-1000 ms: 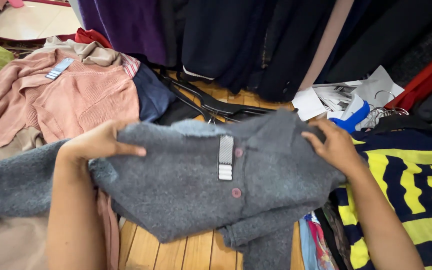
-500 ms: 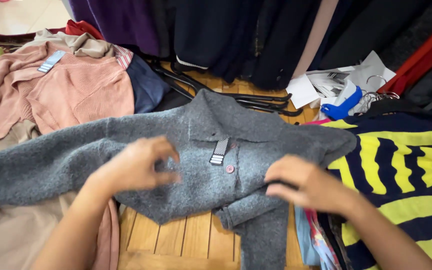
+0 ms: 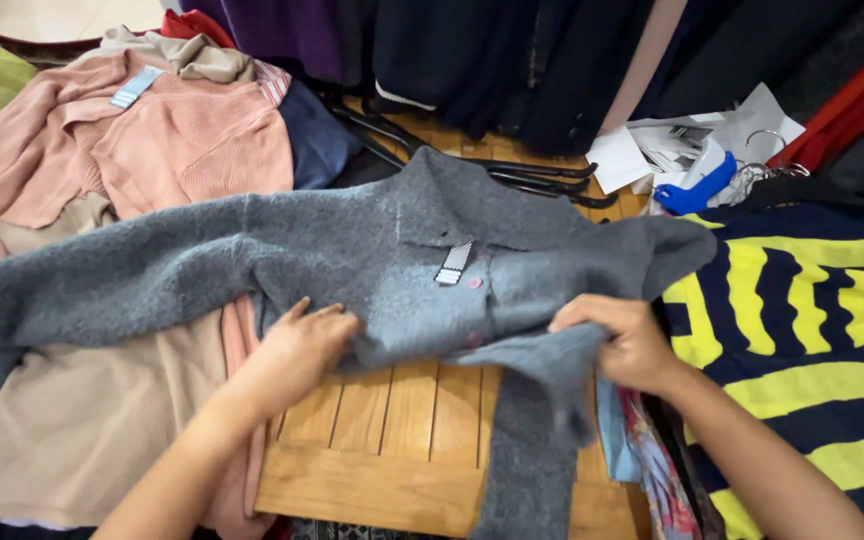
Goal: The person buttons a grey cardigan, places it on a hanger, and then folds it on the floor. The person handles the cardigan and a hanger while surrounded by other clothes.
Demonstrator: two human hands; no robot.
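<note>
We see our grey wool cardigan [image 3: 352,255] spread across the wooden tabletop [image 3: 392,430], its long axis running sideways, collar pointing away from us, one sleeve stretching far beyond our left hand [image 3: 297,350]. It looks fuzzy, with pink buttons and a striped tag. Left fingers lie flat on the hem, unclenched. Our right hand [image 3: 622,345] fingers pinch the folded front edge, the other sleeve hanging below them.
</note>
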